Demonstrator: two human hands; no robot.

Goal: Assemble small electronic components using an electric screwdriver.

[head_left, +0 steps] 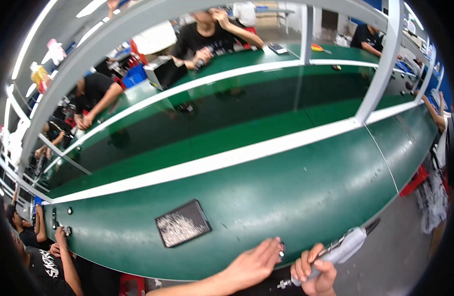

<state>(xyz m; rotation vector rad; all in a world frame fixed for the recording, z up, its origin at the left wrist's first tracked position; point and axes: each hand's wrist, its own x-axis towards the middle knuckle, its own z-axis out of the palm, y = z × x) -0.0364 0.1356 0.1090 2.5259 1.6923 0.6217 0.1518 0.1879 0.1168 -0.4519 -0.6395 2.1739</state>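
Green worktop [286, 182], with the left hand [246, 264] and right hand [323, 283] close together at its near edge.

The left fingers are curled closed about a small dark piece [282, 249], mostly hidden; the right hand grips a grey-and-white handheld tool [353, 244], which shows just outside that edge, tip toward the left. Farther in, to the left, a dark tray [196, 209] of silvery pieces [182, 228] sits inside the edge, green surface stretching around it to a white rail [212, 162].

No words can be read; at 8 o'clock, white lettering [49, 263] on 1 co-worker's black shirt [53, 283] is too blurred to make out.
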